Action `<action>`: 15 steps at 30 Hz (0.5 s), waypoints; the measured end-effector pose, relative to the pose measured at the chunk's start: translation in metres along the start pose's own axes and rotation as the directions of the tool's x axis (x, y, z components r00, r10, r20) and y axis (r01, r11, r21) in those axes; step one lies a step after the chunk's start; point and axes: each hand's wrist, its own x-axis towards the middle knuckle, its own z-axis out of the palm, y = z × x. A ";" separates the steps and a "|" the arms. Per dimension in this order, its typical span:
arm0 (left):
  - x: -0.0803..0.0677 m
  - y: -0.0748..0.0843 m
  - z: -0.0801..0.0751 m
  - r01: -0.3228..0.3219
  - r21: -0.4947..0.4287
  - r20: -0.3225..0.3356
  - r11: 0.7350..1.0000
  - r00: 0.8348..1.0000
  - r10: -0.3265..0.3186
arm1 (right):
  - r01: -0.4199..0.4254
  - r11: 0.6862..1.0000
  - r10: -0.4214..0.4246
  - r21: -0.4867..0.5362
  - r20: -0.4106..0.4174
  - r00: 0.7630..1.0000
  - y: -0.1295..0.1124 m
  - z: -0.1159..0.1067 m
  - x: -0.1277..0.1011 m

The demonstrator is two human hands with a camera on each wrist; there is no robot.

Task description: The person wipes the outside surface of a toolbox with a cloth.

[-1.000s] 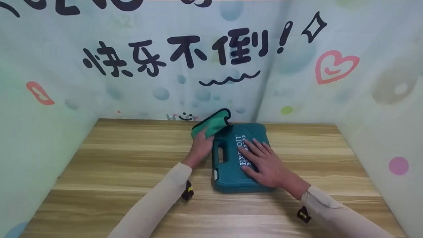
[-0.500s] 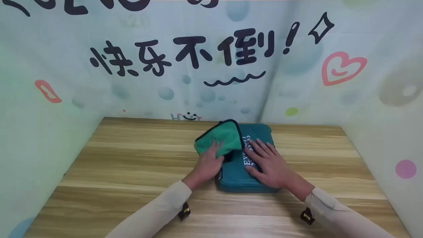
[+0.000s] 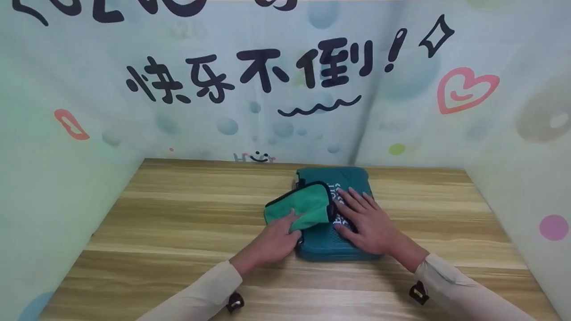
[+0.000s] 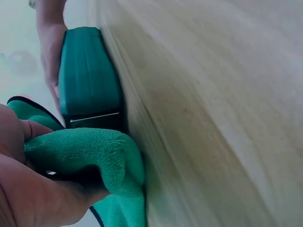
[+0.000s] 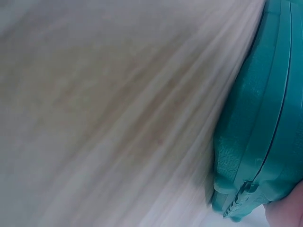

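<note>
A teal plastic tool case (image 3: 332, 174) with white lettering lies flat on the wooden table (image 3: 178, 214). A green cloth with a dark hem (image 3: 303, 206) lies over the case's left part. My left hand (image 3: 285, 227) grips this cloth; in the left wrist view the thumb and fingers (image 4: 33, 189) curl round the green cloth (image 4: 90, 151) beside the case's edge (image 4: 87, 75). My right hand (image 3: 363, 218) lies flat with spread fingers on the lid's right part, covering the lettering. The right wrist view shows only the case's side (image 5: 260, 127) and a blurred table (image 5: 104, 109).
Printed walls with black characters and a pink heart (image 3: 464, 89) close in the table at the back, left and right. Bare wood (image 3: 156, 267) stretches to the left of the case and towards the near edge.
My left hand has drawn the green cloth from the case's far left corner towards me along its left side. The right hand has stayed flat on the lid.
</note>
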 end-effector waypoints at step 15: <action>0.028 0.012 0.031 0.077 -0.516 -0.180 0.853 0.964 -0.197 | -0.015 1.000 0.015 0.003 -0.030 0.999 -0.002 0.000 -0.001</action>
